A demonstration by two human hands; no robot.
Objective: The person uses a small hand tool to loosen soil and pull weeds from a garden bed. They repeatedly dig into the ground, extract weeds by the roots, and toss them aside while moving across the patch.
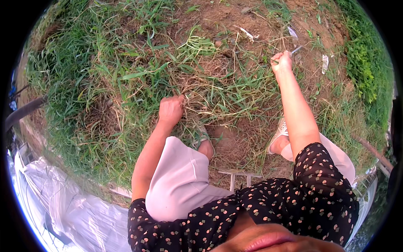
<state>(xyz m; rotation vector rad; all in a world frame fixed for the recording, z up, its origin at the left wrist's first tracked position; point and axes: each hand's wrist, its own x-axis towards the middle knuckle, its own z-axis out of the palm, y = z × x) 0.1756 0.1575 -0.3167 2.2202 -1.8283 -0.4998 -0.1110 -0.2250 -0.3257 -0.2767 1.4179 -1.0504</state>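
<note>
My left hand point(171, 108) is closed around a bunch of grass stems point(189, 102), low over the ground just ahead of my left knee. The stems fan out to the right over cut or flattened grass point(229, 97). Farther out on the right, my right hand point(282, 61) is a fist around a small tool whose thin pale blade point(296, 49) sticks out past it; the handle is hidden in my fingers. A bit of green shows at that fist. My shoes stand on both sides of a bare soil patch point(225, 135).
Dense green grass point(72, 78) covers the left side. Scraps of white litter point(325, 64) lie on brown soil at the upper right, beside leafy plants point(362, 69). Plastic sheeting point(78, 217) spreads at the lower left. A low stool or frame point(233, 182) is beneath me.
</note>
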